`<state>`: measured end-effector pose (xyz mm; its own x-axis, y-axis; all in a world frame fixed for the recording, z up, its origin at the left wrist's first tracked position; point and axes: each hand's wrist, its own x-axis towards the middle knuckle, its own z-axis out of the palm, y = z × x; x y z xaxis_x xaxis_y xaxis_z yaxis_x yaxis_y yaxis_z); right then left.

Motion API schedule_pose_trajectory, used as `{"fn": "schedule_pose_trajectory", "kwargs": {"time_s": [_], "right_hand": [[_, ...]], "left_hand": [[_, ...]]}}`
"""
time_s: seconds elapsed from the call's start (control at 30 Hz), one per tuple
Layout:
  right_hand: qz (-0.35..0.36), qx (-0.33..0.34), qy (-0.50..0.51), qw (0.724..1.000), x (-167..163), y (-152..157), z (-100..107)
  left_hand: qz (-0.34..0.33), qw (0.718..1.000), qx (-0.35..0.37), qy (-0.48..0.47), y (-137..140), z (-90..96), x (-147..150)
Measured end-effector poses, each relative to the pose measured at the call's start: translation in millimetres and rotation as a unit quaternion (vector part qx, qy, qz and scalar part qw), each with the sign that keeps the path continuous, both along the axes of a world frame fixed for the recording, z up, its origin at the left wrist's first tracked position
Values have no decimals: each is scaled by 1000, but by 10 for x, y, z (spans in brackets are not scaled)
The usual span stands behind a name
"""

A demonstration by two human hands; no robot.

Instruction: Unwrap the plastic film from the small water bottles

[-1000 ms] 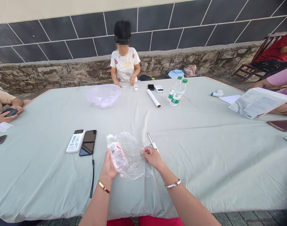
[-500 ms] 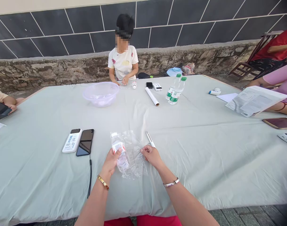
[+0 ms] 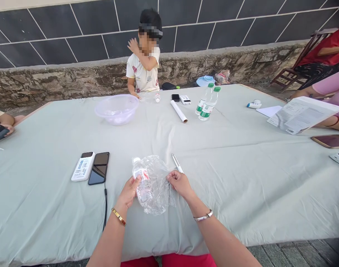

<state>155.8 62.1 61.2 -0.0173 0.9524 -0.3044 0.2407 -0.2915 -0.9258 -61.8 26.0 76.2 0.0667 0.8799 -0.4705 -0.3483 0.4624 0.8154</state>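
Observation:
My left hand (image 3: 130, 190) is closed around the side of a clear plastic bottle (image 3: 142, 174) with a white cap and a red-and-white label. The bottle lies tilted, cap pointing away from me. Clear plastic wrap (image 3: 160, 181) spreads beside and partly around its lower part; whether the bottle is inside it I cannot tell. With fingertips pinched together, my right hand (image 3: 180, 183) grips the right edge of that wrap. Just beyond my right fingers lies a silver-white pen (image 3: 177, 162).
Left of the bottle lie a white power bank (image 3: 83, 167) and a black phone (image 3: 99, 168) with a strap. Farther off stand a translucent purple basin (image 3: 116, 111), a white roll (image 3: 179, 111) and two green-capped water bottles (image 3: 208, 105). A person (image 3: 143, 66) sits opposite; others sit at both sides.
My hands and the bottle stay nearly in place, while the wrap's shape shifts slightly. The person opposite has raised one arm across the front of the face.

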Motion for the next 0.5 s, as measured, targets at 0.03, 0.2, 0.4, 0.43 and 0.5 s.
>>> {"fn": "schedule_pose_trajectory", "kwargs": {"time_s": [0.03,0.2,0.4,0.43,0.5], "right_hand": [[-4,-5,9,1000,12,3,-5],[-16,-18,18,1000,32,7,-30],[-6,-14,-25,1000,-31,-6,-36],[0,-10,-39,999,-35,-7,-35],[23,1,-73,997,-17,-3,-11]], "left_hand": [[-2,1000,-3,-18,-8,-6,-17],[40,997,34,-49,-12,-57,-124],[94,995,27,-36,-16,-44,-175],[98,994,25,-36,-19,-38,-173],[112,993,25,-32,-23,-33,-159]]}}
